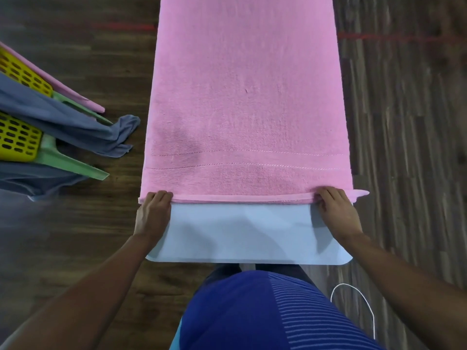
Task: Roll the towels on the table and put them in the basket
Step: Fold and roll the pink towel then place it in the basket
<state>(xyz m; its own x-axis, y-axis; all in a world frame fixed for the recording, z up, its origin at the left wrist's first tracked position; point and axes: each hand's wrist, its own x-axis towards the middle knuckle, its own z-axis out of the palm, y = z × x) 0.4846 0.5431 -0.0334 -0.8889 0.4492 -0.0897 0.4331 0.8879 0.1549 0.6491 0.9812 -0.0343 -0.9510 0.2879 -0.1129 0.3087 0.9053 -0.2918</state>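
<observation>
- A dark wood-plank floor (pixel 404 147) is spreading out to the outer side of both the left hand (pixel 151 213) and the right hand (pixel 338 213).
- A thin red line (pixel 379 36) is crossing the boards far ahead of the right hand, with another stretch showing far ahead of the left hand.
- A pale blue desk (pixel 240 236) with rounded near corners is lying between the hands.
- A white cable (pixel 373 319) is looping on the floor behind the right hand.

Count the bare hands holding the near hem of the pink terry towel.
2. The left hand pinches the near hem of the pink terry towel at its left corner; the right hand pinches it near the right corner, both above the pale blue tabletop. No others visible.
</observation>
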